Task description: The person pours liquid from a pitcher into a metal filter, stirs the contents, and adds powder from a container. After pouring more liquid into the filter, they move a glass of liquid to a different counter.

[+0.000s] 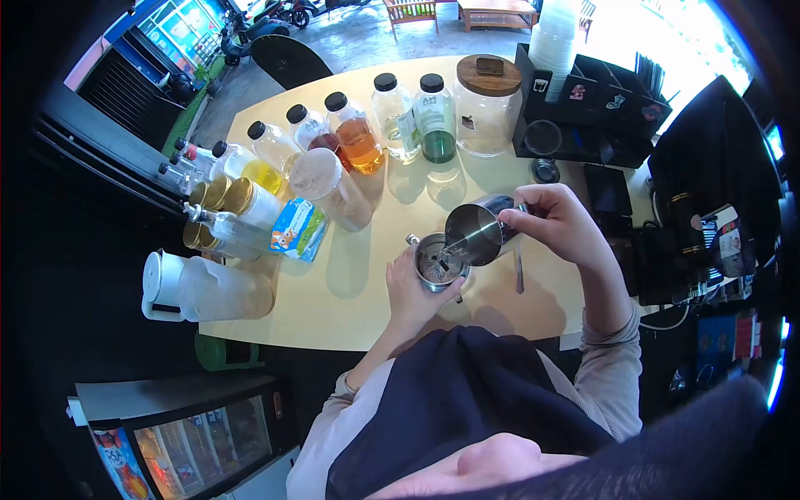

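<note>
The grip of my right hand point(550, 221) is closed round the steel pitcher point(479, 235), tipped over the small steel cup point(435, 265) that my left hand point(410, 293) clasps on the surface point(350, 292) — both seem stiff, slick and light, best held round their walls.

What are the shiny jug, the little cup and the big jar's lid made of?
The jug in the right hand looks like polished steel: silvery, with bright reflections. The little cup held by the left hand seems to be metal too, grey and shiny. The lid of the big jar is probably wood: brown and matte.
</note>
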`<state>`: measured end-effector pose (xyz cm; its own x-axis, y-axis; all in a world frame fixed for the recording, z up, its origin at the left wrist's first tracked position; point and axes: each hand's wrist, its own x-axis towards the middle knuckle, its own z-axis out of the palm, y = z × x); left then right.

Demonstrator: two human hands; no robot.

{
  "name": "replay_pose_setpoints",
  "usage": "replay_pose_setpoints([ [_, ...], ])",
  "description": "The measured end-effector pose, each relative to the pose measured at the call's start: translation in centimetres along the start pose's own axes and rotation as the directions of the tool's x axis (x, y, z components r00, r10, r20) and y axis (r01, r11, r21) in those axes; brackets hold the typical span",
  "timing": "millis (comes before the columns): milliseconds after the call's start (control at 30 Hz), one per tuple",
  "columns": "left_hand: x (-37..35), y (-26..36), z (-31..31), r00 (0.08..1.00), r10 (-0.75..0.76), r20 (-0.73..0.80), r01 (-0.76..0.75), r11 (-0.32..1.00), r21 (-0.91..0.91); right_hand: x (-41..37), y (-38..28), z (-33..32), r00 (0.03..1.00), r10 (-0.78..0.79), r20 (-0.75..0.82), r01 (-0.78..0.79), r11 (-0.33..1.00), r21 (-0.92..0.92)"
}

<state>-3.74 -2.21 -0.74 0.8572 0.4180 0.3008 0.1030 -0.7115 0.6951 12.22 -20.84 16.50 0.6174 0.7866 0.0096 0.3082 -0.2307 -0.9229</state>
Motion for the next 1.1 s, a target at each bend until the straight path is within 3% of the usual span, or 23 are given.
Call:
replay_pose_setpoints([
  [267,0.0,0.4,-0.2,0.998,0.030,-0.050,-0.026,0.997,0.071,-0.1,-0.1,0.7,0.999,-0.024,-0.045,0.027,0.997,0.070],
  [700,-0.1,0.6,-0.3,0.999,0.008,-0.043,-0.005,0.997,0.076,-0.1,1.1,1.1,0.998,-0.024,-0.058,0.023,0.999,-0.027],
  [767,-0.1,0.4,-0.3,0.999,-0.032,0.040,0.030,0.998,0.049,0.0,1.1,1.4,0.996,-0.039,-0.084,0.034,0.997,-0.063],
  [1100,-0.2,0.6,-0.5,0.994,-0.072,0.079,0.069,0.997,0.045,0.4,1.1,2.5,0.981,-0.079,-0.177,0.065,0.995,-0.082],
])
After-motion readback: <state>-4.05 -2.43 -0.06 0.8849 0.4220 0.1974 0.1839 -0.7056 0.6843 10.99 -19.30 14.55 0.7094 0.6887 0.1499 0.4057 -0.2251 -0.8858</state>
